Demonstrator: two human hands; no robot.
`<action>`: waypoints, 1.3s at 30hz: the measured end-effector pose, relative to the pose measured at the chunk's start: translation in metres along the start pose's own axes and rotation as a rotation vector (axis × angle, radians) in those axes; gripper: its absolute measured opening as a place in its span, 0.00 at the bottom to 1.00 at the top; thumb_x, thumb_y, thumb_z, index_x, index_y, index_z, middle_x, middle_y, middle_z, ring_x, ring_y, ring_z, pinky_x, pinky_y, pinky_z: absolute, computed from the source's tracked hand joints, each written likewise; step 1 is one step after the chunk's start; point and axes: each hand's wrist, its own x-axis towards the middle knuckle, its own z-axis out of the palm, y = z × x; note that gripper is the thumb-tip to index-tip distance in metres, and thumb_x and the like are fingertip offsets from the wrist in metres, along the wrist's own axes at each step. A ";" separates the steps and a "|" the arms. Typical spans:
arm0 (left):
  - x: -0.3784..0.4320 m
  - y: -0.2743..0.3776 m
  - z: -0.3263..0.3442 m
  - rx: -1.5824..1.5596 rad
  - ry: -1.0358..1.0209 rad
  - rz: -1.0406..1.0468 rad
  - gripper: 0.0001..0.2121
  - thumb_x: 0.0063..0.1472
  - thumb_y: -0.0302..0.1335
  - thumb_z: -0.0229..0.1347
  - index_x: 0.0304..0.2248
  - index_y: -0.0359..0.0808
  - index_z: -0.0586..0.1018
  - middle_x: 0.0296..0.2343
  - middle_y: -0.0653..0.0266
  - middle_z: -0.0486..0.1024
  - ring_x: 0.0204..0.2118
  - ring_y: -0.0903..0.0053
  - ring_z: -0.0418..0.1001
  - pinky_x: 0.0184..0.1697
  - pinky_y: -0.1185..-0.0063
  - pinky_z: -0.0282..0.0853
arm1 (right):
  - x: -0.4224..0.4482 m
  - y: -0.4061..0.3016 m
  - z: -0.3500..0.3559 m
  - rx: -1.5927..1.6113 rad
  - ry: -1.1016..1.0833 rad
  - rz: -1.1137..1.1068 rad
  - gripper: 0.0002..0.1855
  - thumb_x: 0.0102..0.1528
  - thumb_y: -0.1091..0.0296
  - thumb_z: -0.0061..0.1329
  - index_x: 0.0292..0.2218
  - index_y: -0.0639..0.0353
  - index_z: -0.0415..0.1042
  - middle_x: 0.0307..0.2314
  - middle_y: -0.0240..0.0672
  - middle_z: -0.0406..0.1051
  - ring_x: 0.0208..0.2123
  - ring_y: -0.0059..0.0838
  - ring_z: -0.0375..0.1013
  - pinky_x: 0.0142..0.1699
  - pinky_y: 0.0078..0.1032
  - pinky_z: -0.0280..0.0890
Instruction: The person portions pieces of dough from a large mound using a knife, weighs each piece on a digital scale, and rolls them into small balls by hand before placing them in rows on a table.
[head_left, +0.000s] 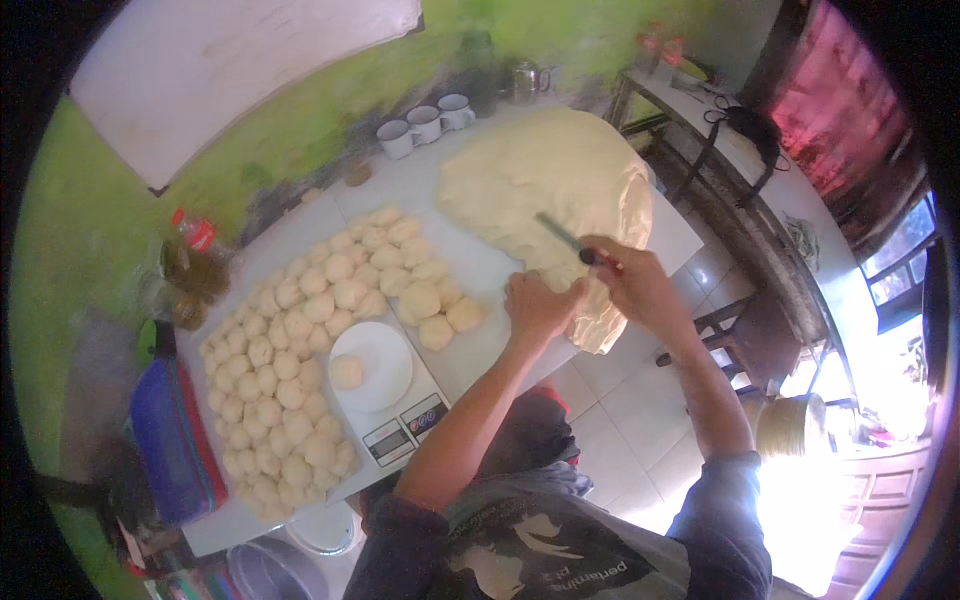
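Observation:
A large slab of pale dough (540, 172) covers the far right of the white table. My right hand (637, 281) grips a knife (559, 229) by its handle, the blade lying over the dough and angled up to the left. At the near end of the slab, my left hand (544, 304) holds the dough's edge, its fingertips partly hidden. Many dough balls (289, 364) are packed on the left of the table, with a smaller group (435, 311) closer to my left hand. One dough ball (347, 372) sits on the round white plate (386, 349) of a digital kitchen scale (409, 424).
Three enamel mugs (424, 124) stand along the green wall, near a metal pot (529, 81). A bottle of yellowish oil (193, 259) and a blue bag (169, 442) are at the left end. To the right are a wooden chair (765, 337) and a counter (825, 225). Below the table sits a basin (274, 570).

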 end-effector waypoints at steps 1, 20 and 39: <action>0.001 0.002 0.001 -0.012 -0.005 0.012 0.27 0.49 0.50 0.57 0.28 0.26 0.75 0.22 0.47 0.74 0.28 0.57 0.75 0.31 0.68 0.68 | 0.000 0.016 0.008 -0.134 0.010 -0.153 0.19 0.53 0.72 0.47 0.47 0.54 0.67 0.30 0.46 0.72 0.34 0.45 0.72 0.40 0.37 0.66; -0.010 -0.003 -0.204 -0.939 0.717 -0.202 0.16 0.57 0.20 0.49 0.46 0.31 0.69 0.38 0.59 0.71 0.38 0.75 0.72 0.40 0.79 0.71 | -0.031 -0.032 0.088 0.101 -0.155 -0.280 0.30 0.59 0.55 0.42 0.58 0.60 0.54 0.57 0.47 0.52 0.56 0.43 0.60 0.59 0.32 0.54; -0.139 -0.102 -0.224 -0.619 0.648 -0.267 0.27 0.63 0.42 0.40 0.54 0.30 0.58 0.50 0.52 0.62 0.52 0.64 0.62 0.52 0.71 0.58 | -0.054 -0.156 0.224 0.071 -0.343 -0.903 0.43 0.55 0.37 0.36 0.60 0.60 0.49 0.61 0.55 0.30 0.64 0.55 0.32 0.64 0.47 0.32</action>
